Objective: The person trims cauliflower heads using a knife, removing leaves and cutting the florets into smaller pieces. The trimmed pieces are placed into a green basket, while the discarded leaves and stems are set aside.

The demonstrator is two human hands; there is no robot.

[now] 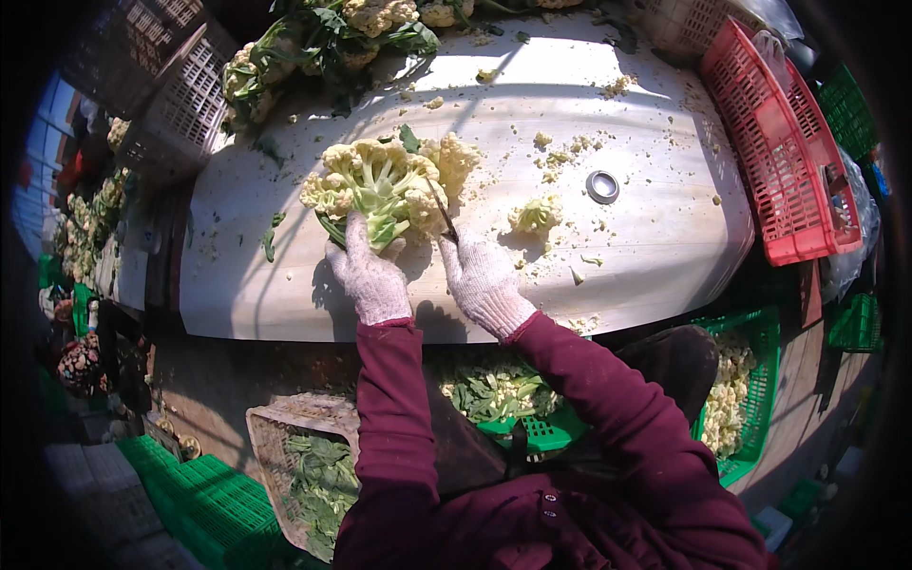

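My left hand, in a whitish knit glove, grips a cauliflower head by its base. The head is tilted so its pale green stalk and branching stems face me. In my right hand, gloved the same way, is a knife with a dark, narrow blade. Its blade lies against the right side of the head, among the florets. A further cauliflower piece shows just behind that side; whether it is joined to the head I cannot tell. One loose floret rests on the table to the right.
Leafy cauliflowers are heaped at the white table's far left. A metal ring lies at right, near a red crate. Below stand a crate of leaves, a green crate of trimmings and a green crate of florets.
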